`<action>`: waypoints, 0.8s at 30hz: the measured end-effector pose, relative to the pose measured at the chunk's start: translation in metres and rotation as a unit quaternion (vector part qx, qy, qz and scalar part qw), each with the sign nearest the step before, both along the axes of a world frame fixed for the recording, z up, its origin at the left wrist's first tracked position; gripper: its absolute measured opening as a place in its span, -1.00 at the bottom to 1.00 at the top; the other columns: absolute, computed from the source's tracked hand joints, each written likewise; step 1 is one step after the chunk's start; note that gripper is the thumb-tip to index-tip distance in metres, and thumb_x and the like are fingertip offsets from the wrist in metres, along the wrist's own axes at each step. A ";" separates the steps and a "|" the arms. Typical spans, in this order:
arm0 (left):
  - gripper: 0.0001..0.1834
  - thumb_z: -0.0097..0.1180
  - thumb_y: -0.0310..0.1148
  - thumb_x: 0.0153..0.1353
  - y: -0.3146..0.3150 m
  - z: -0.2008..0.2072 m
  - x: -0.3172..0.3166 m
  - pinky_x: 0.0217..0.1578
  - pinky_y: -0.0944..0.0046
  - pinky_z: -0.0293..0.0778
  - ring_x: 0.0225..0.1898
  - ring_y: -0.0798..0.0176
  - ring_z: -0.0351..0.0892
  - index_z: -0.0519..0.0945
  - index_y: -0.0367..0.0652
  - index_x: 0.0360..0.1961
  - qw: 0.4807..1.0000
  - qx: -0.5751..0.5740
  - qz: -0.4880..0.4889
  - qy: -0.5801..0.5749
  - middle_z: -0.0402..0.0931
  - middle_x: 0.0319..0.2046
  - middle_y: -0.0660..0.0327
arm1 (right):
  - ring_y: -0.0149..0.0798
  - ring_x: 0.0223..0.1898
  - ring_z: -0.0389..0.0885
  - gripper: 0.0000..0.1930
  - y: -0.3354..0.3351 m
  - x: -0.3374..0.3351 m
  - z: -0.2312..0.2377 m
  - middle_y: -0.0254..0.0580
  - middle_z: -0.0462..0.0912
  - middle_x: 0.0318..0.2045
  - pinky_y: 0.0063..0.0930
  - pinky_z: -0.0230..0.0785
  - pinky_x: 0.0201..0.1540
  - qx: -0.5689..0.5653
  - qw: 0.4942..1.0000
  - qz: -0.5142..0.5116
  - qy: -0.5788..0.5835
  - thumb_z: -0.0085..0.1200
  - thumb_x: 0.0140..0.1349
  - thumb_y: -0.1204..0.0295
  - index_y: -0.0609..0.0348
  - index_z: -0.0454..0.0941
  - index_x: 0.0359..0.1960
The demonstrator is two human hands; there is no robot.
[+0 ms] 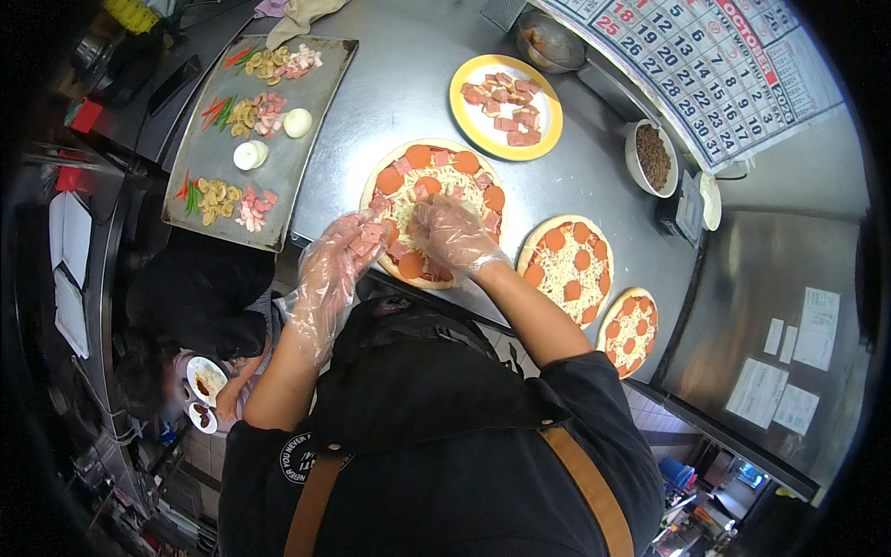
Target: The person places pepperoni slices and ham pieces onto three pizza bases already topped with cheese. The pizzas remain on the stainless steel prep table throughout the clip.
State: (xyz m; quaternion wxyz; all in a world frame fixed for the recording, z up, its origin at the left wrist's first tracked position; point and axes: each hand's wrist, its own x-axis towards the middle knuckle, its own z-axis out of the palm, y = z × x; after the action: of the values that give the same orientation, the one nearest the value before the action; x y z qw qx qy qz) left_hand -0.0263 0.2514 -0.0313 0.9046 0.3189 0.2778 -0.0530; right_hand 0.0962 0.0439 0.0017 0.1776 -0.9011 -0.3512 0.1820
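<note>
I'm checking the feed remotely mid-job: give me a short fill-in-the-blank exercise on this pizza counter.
1. The left hand holds pink ____ pieces in its gloved palm.
2. The right hand is over the ____ of the three pizzas.
3. The yellow-rimmed plate holds ____ pieces.
4. The grey tray carries ____ white onion halves.

Missing words: ham; largest; ham; two

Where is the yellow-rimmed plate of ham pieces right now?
The yellow-rimmed plate sits on the steel counter, just beyond the big pizza, right of the metal tray.
</note>
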 end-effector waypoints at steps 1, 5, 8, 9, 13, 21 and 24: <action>-0.60 0.11 -0.37 0.53 0.000 -0.001 0.002 0.29 0.01 0.60 0.26 -0.02 0.64 0.44 -0.31 0.29 1.000 -0.007 -0.011 -0.004 0.58 0.20 -0.06 | 0.07 -0.02 0.68 -0.80 -0.001 -0.003 0.001 0.04 0.69 -0.09 -0.05 0.53 0.08 0.014 1.000 -0.017 -0.009 0.18 0.35 0.33 0.16 0.69 -0.13; -0.60 0.10 -0.43 0.51 -0.007 0.004 0.008 0.27 0.02 0.60 0.28 0.04 0.62 0.45 -0.29 0.30 1.000 -0.030 -0.006 0.000 0.56 0.18 0.02 | 0.14 -0.04 0.67 -0.75 0.002 -0.010 0.019 0.08 0.67 -0.10 0.02 0.53 0.04 0.135 0.981 0.062 -0.126 0.16 0.39 0.27 0.19 0.68 -0.11; -0.56 0.07 -0.53 0.47 -0.018 0.007 0.008 0.28 0.03 0.61 0.28 0.09 0.62 0.42 -0.31 0.34 1.000 0.004 -0.018 -0.008 0.56 0.19 0.04 | 0.21 -0.11 0.67 -0.70 0.011 -0.029 0.030 0.14 0.65 -0.10 0.08 0.53 -0.01 0.153 0.986 -0.058 0.009 0.12 0.47 0.19 0.19 0.68 -0.08; -0.53 0.06 -0.57 0.45 -0.023 0.010 0.009 0.29 0.03 0.61 0.27 0.11 0.62 0.41 -0.32 0.36 0.999 0.025 -0.028 -0.015 0.56 0.19 0.04 | 0.21 -0.12 0.67 -0.69 0.011 -0.033 0.027 0.14 0.65 -0.09 0.08 0.53 -0.02 0.143 0.987 -0.067 -0.002 0.11 0.48 0.17 0.19 0.68 -0.07; -0.46 0.01 -0.69 0.41 -0.037 0.009 0.013 0.34 0.05 0.58 0.26 0.08 0.63 0.36 -0.35 0.40 0.998 0.035 -0.053 0.013 0.52 0.28 -0.02 | -0.01 -0.24 0.71 -0.77 -0.002 -0.035 0.011 0.03 0.69 -0.24 -0.13 0.56 -0.12 0.180 0.978 -0.103 0.022 0.28 0.38 0.28 0.22 0.69 -0.19; -0.49 0.13 -0.45 0.50 -0.035 0.012 0.020 0.36 0.01 0.52 0.37 -0.03 0.55 0.38 -0.35 0.40 0.995 0.034 -0.095 -0.012 0.51 0.31 -0.08 | -0.44 -0.35 0.64 -0.82 -0.071 -0.013 0.034 -0.20 0.73 -0.37 -0.38 0.54 -0.23 0.182 0.908 -0.326 0.189 0.27 0.43 0.36 0.24 0.74 -0.13; -0.49 0.15 -0.34 0.55 -0.030 0.012 0.024 0.40 -0.04 0.47 0.40 -0.05 0.51 0.40 -0.37 0.40 0.996 -0.009 -0.089 -0.006 0.51 0.32 -0.10 | 0.00 -0.09 0.77 -0.72 -0.090 0.008 0.028 0.08 0.79 -0.14 -0.14 0.56 0.04 0.081 0.932 -0.315 0.160 0.16 0.45 0.28 0.18 0.77 0.00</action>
State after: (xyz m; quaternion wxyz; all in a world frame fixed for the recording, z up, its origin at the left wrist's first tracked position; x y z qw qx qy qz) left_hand -0.0025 0.2217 -0.0193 0.9009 0.3346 0.2420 -0.1340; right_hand 0.1041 -0.0458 0.0301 0.3518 -0.9071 -0.0295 0.2294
